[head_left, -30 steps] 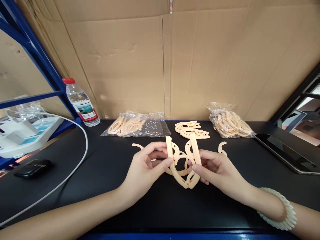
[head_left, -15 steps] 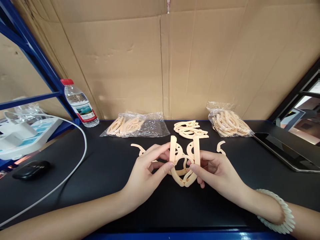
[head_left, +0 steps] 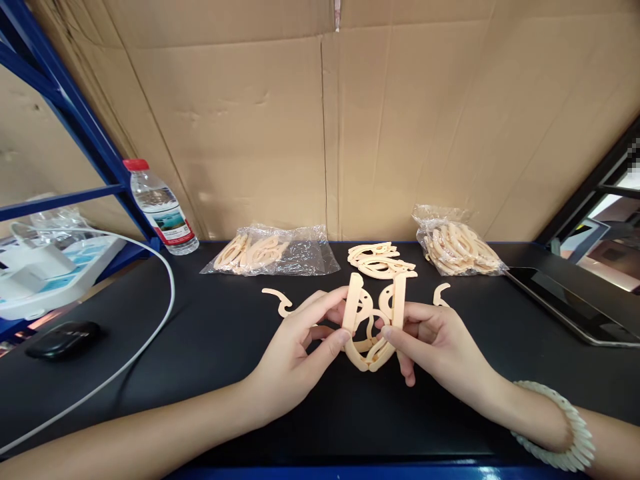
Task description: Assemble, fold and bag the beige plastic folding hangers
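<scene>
Between my two hands is a beige plastic folding hanger [head_left: 354,303], its two arms pointing up and meeting at a joint at the bottom. My left hand [head_left: 300,353] pinches the left arm between thumb and fingers. On the other arm, my right hand [head_left: 440,343] is closed the same way, with its lower fingers partly behind the hanger. A loose curved hook piece [head_left: 275,295] lies beyond my left hand, partly covered by it. Another hook piece [head_left: 441,293] lies just past my right hand.
Behind are a clear bag of beige parts [head_left: 260,252], a loose pile of such parts [head_left: 383,260] and a second filled bag [head_left: 457,247]. A tablet [head_left: 565,303] lies right. Leftward are a water bottle [head_left: 167,217], a black mouse [head_left: 63,340], a power strip [head_left: 93,260] and a white cable [head_left: 167,307].
The hanger has shifted slightly right, and its left arm now leans more to the right, a little nearer the other arm. Both hands keep their hold.
</scene>
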Motion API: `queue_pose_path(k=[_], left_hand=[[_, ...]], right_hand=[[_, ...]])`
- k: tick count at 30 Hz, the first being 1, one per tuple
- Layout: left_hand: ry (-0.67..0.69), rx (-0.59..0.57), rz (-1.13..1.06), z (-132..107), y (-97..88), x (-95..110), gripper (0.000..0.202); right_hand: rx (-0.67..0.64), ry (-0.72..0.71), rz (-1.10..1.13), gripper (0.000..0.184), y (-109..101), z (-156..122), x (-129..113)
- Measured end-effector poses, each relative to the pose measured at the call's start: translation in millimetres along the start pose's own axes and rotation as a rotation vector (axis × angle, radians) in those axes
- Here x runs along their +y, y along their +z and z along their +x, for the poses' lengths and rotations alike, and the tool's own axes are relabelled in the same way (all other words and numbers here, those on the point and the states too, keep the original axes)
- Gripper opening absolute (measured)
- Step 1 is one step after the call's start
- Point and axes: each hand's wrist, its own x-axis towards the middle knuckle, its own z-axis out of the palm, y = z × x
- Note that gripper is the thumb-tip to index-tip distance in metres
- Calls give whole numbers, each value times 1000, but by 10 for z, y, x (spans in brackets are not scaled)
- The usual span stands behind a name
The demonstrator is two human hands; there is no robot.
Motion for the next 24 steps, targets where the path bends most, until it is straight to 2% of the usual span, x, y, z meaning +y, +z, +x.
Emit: queue_pose_path(k=[5, 11, 18, 24], left_hand=[[11, -19, 11, 17, -1, 11, 39], [-10, -79, 32, -3, 21, 9, 37], [-52, -36, 20, -3, 27, 36, 29], [-92, 3, -120, 8, 41, 60, 34]], right_hand=[[-36, -15, 9, 34, -7, 18, 34], [-248, -40, 93, 27, 20, 15, 65], [-251, -72, 146, 25, 6, 19, 61], [-271, -82, 130, 22, -5, 6, 62]])
